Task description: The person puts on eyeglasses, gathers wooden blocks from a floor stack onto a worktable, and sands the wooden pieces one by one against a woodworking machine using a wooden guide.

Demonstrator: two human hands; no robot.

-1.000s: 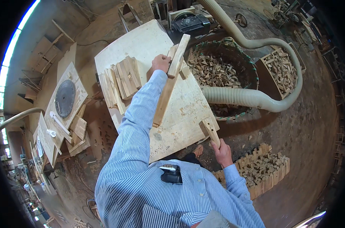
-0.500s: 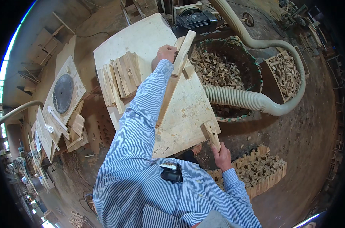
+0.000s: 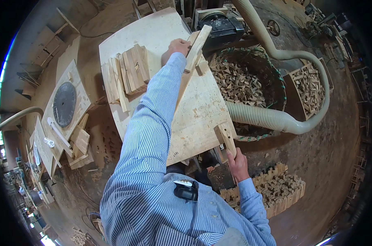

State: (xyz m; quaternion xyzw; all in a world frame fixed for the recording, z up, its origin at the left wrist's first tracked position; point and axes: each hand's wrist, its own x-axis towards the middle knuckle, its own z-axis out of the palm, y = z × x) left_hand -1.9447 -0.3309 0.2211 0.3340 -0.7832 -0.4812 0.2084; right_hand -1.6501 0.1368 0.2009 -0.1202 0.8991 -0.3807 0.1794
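My left hand (image 3: pixel 179 46) is closed at the far part of a pale plywood board (image 3: pixel 206 102), its fingers curled against a wooden strip (image 3: pixel 193 61) that lies slantwise there. The fingertips are partly hidden. A long wooden batten (image 3: pixel 183 93) runs from there toward me, partly behind my left sleeve. At the board's near right corner, my right hand (image 3: pixel 238 164) is wrapped round the lower end of a wooden handle (image 3: pixel 227 138) with dark holes in it. Left of my left forearm, a stack of wooden pieces (image 3: pixel 133 69) rests on the board.
Beyond the board sits a black motor (image 3: pixel 221 32). To the right, a basket (image 3: pixel 282 94) holds many wood offcuts, with a ribbed hose (image 3: pixel 260 114) across it. Standing wood blocks (image 3: pixel 282 190) are on the floor near my right arm. A circular saw blade (image 3: pixel 64 104) lies at left.
The view has shifted slightly, so the board and basket sit a little differently in the picture. Both hands keep their holds on the strip and the handle.
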